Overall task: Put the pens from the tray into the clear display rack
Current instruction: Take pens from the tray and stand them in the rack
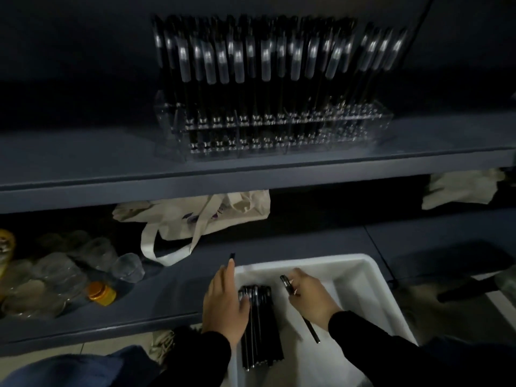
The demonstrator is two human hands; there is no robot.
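One pen (290, 289) is sitting pinched in the right hand (312, 296), its tip trailing back under the wrist, inside the tray (360, 277). Just left of it, the left hand (223, 300) is lying flat, fingers straight, beside the bundle (259, 325). Ahead and above, the rack (273, 129) is standing nearly full. Light, stiff and probably slick, each pen is best pinched mid-barrel.

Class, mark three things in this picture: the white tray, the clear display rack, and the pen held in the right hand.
white tray (360, 277): head view, on its bare inner wall at the far right.
clear display rack (374, 122): head view, on its clear right end.
pen in the right hand (286, 283): head view, on the upper barrel above the fingers.
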